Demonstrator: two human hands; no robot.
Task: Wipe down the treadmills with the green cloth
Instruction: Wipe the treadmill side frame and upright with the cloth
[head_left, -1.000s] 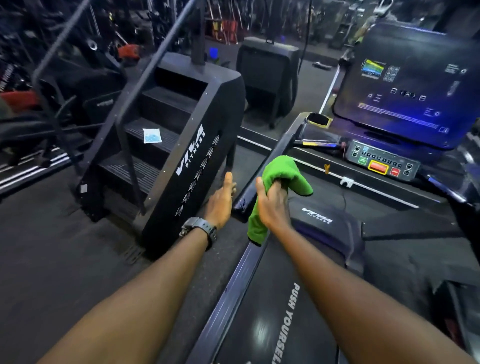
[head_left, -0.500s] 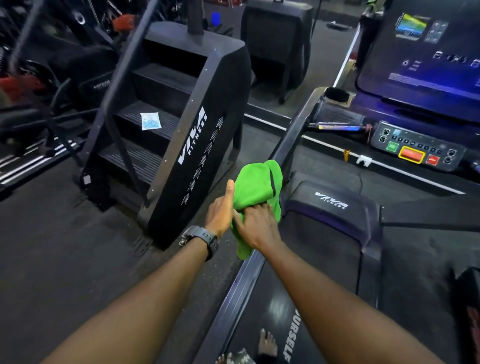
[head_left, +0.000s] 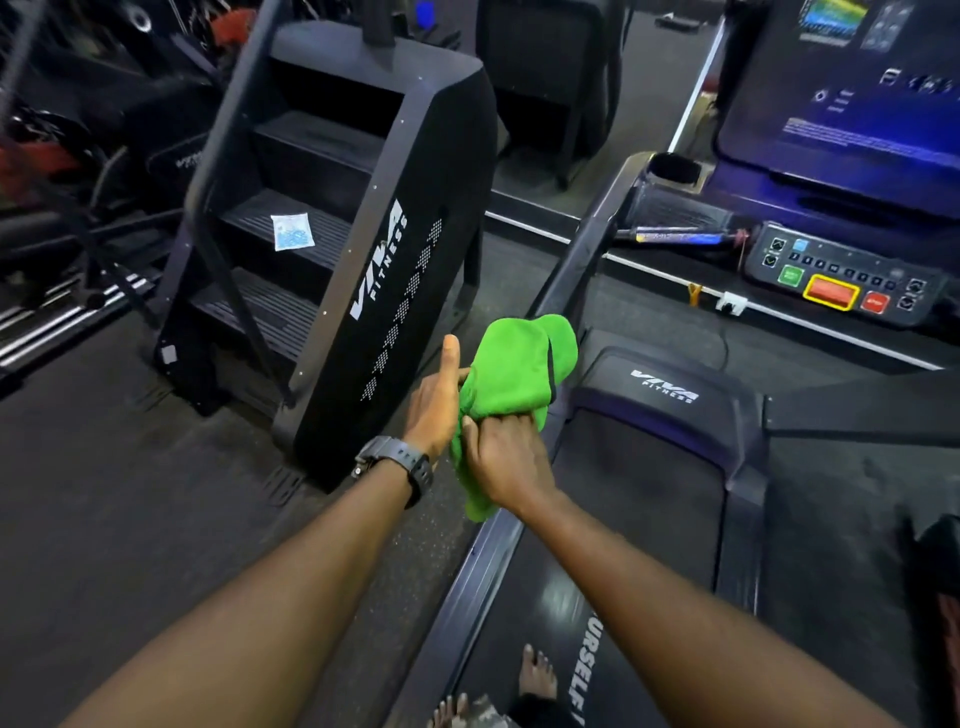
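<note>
A green cloth (head_left: 506, 376) is bunched between two hands held in the air just above the left side rail of a treadmill (head_left: 649, 499), touching no part of it. The right hand (head_left: 506, 454) grips the cloth's lower part with curled fingers, while the left hand (head_left: 435, 402) rests against its left side, thumb raised; whether its hidden fingers grip cannot be told. Judging by this, wiping looks not yet begun here: rail, belt and the control panel (head_left: 841, 273) farther forward remain.

Stair climber (head_left: 332, 249) stands left of the treadmill (head_left: 649, 467) — cloth (head_left: 506, 374) between both hands over its left rail, console (head_left: 841, 270) beyond.
</note>
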